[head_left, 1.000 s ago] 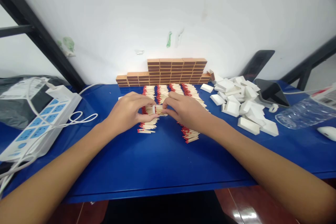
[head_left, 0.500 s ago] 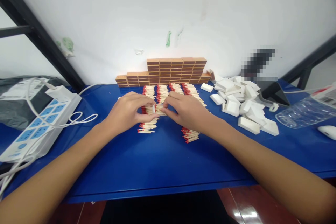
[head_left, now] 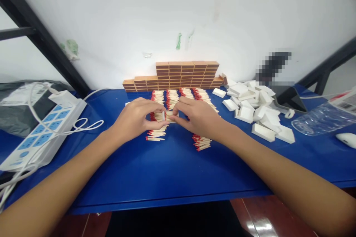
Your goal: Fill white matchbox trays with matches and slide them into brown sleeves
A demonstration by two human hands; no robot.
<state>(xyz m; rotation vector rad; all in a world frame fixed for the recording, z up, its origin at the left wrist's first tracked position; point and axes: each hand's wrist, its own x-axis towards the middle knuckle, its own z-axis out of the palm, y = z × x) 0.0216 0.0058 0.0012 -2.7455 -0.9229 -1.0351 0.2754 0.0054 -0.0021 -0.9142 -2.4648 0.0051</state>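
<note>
Between my hands is a small white matchbox tray (head_left: 163, 115) with matches (head_left: 168, 115) lying in it, their red heads to the left. My left hand (head_left: 137, 117) grips the tray's left end between thumb and fingers. At the other end, my right hand (head_left: 194, 117) has thumb and fingertips closed on the matches; whether it also grips the tray's rim is hidden. Rows of loose red-headed matches (head_left: 158, 97) lie on the blue table (head_left: 167, 170) behind and under both hands. One match pile (head_left: 201, 142) shows below my right hand.
Stacked brown matchboxes (head_left: 187, 74) stand against the wall. White empty trays (head_left: 246, 98) are heaped at right, beside a dark-screened device (head_left: 289, 98), a clear plastic bottle (head_left: 319, 120) and a white mouse (head_left: 346, 139). A power strip (head_left: 44, 133) with cables lies at left.
The matches between my hands have gone from slanted to lying straighter in the tray. My right fingertips have shifted very slightly; the left hand keeps its place.
</note>
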